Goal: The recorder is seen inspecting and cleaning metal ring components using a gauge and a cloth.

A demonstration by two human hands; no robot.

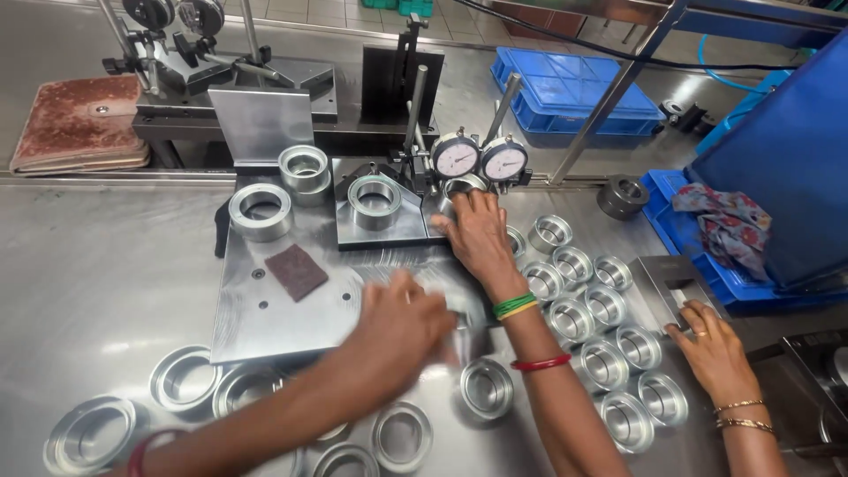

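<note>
Blue crate (565, 93), worn brown pad (79, 124), patterned rag (729, 225) lie around

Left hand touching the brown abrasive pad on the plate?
Apart. Head view: the blurred left hand is to the right of the abrasive pad, and a strip of bare steel plate shows between them.

Bright overhead light, glare on steel table (115, 265); left hand (397, 331) motion-blurred.

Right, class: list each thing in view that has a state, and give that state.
dial gauges, upright, side by side
right hand, fingertips on the ring by the gauges
left hand, blurred, above the steel plate
abrasive pad, flat on the plate
metal cups, open side up
co-worker's hand, touching a metal block
</note>
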